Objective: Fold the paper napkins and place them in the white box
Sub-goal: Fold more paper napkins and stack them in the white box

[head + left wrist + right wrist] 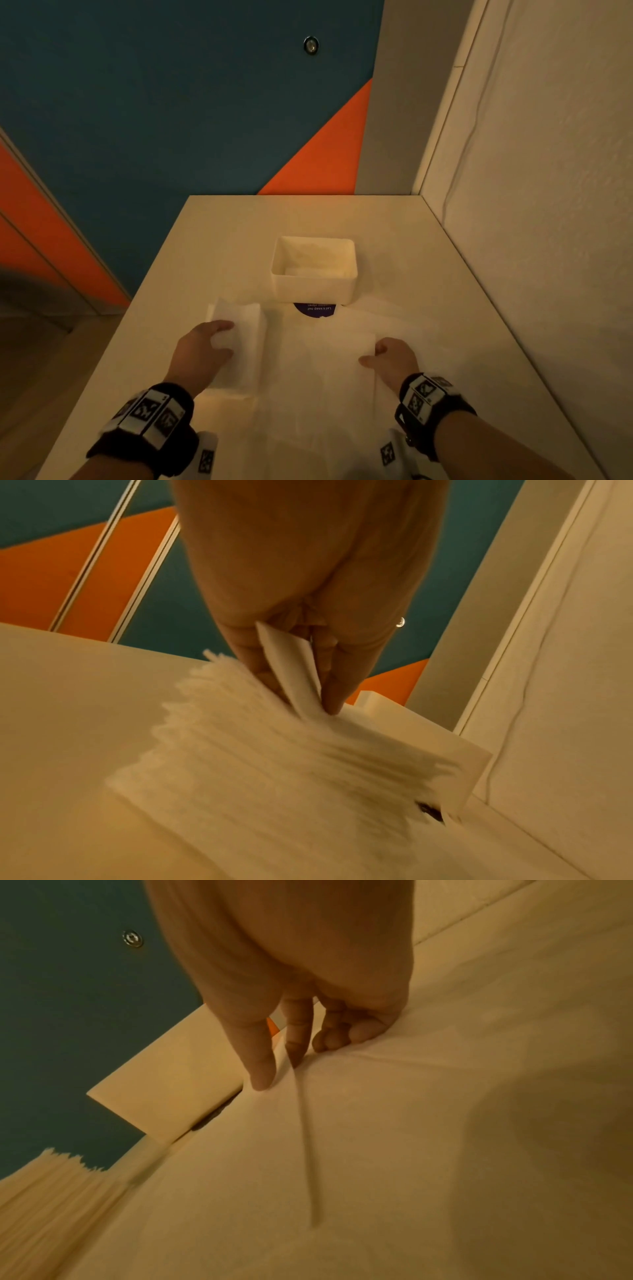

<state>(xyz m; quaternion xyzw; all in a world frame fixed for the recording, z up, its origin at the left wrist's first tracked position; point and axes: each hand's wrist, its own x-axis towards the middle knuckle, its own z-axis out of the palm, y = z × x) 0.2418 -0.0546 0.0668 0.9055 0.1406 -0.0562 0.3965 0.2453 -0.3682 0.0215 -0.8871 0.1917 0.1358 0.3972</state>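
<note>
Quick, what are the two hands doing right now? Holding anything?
Left hand: pinching a napkin off the napkin stack.
Right hand: pinching up the edge of the spread-out napkin on the table.

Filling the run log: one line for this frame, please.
stage: folding | left hand: pinches napkin off stack | right hand: pinches edge of spread napkin | box: some napkins inside

White box [313, 286] open-topped, air above unobstructed; wall [534, 205] close on right; napkin stack [239, 346] left-front.
</note>
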